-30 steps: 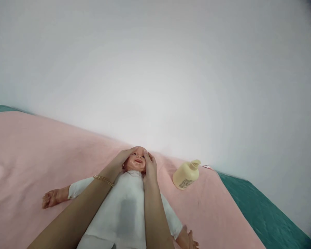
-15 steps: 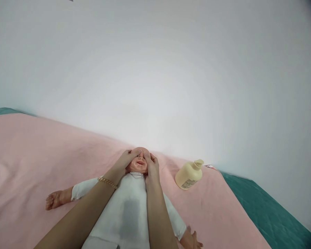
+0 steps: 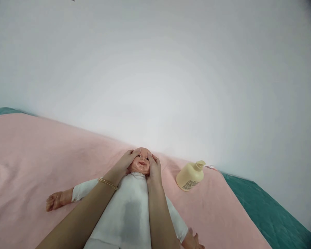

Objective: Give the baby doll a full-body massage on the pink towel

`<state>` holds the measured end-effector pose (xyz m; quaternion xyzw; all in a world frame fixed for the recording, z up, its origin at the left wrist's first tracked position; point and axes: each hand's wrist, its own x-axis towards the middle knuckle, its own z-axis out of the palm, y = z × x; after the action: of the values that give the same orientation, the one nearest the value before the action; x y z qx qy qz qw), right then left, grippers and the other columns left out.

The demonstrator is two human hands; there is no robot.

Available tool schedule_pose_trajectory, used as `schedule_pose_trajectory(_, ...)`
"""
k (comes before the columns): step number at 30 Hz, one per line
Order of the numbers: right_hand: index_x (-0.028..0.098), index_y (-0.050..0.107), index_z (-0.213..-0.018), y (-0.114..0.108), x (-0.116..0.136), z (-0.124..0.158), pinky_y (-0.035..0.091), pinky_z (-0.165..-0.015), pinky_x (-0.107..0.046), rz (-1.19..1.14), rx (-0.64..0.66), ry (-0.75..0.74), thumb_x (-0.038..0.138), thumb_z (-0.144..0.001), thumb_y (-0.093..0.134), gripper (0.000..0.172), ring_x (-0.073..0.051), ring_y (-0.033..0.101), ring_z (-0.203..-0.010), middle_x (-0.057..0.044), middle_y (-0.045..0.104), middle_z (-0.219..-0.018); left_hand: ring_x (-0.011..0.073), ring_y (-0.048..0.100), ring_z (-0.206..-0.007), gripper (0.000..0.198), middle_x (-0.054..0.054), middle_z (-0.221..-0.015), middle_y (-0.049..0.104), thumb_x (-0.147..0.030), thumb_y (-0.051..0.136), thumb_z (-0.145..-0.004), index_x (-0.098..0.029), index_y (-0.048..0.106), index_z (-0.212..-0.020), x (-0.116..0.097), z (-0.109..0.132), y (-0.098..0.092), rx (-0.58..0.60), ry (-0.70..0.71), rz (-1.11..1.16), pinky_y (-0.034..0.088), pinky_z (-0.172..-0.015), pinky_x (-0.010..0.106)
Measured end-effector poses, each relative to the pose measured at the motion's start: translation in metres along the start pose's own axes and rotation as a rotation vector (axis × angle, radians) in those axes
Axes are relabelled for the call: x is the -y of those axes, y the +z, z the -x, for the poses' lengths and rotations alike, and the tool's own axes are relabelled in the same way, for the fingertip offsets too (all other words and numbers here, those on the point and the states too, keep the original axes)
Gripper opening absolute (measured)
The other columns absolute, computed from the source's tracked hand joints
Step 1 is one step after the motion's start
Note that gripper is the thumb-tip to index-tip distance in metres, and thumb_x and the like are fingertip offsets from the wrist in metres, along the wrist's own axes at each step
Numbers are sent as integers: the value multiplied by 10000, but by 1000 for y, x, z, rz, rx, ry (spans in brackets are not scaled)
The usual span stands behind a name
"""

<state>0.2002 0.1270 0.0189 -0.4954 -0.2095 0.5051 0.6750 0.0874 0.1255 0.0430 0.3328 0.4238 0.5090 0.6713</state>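
A baby doll point(image 3: 131, 211) in a white garment lies on its back on a pink blanket point(image 3: 28, 162), head toward the wall. My left hand point(image 3: 124, 163), with a gold bracelet at the wrist, cups the left side of the doll's head point(image 3: 142, 161). My right hand point(image 3: 153, 167) rests against the right side of the head, fingers stretched along the cheek. Both thumbs lie on the doll's face near the eyes. The doll's arms spread out to each side.
A cream pump bottle point(image 3: 189, 176) lies tilted on the blanket to the right of the doll's head. A teal sheet point(image 3: 261, 214) shows beyond the blanket's right edge. A plain white wall point(image 3: 155, 76) rises just behind the doll's head.
My fingers shifted over the doll's face, sliding across the eyes half a second ago and now moved slightly outward to the cheeks. The view drifted a little; the doll stayed put.
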Motion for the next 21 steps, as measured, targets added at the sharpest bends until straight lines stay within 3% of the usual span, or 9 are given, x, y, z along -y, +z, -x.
schedule_pose_trajectory(7, 208, 582, -928, -3, -9, -10, 598, -719, -364, -71, -18, -15, 381, -639, 765, 383, -244, 711, -840, -30, 724, -838, 245, 691, -872, 327, 113, -925, 729, -416, 778, -721, -133, 666, -840, -3, 4, -2, 24, 44, 15, 548, -715, 283)
schedule_pose_trajectory(11, 219, 574, -911, -4, -12, -14, 600, -733, -409, -127, 7, 7, 360, -640, 740, 347, -260, 715, -819, -23, 728, -804, 247, 690, -889, 354, 102, -971, 729, -430, 785, -700, -146, 677, -881, 1, -2, -7, -17, -7, 19, 540, -693, 278)
schedule_pose_trajectory(16, 225, 574, -917, -4, -10, -11, 601, -717, -442, -198, 20, 37, 314, -654, 703, 306, -254, 712, -745, -24, 728, -779, 256, 680, -948, 315, 124, -1046, 715, -380, 758, -739, -142, 679, -930, 5, -6, -9, 7, -48, 99, 555, -772, 306)
schedule_pose_trajectory(21, 223, 608, -916, -9, -3, -6, 597, -770, -440, -229, 47, 22, 254, -652, 705, 283, -253, 715, -791, -33, 733, -823, 274, 681, -955, 264, 137, -1004, 710, -333, 755, -734, -136, 665, -884, 6, -9, -7, -2, -53, 226, 557, -842, 346)
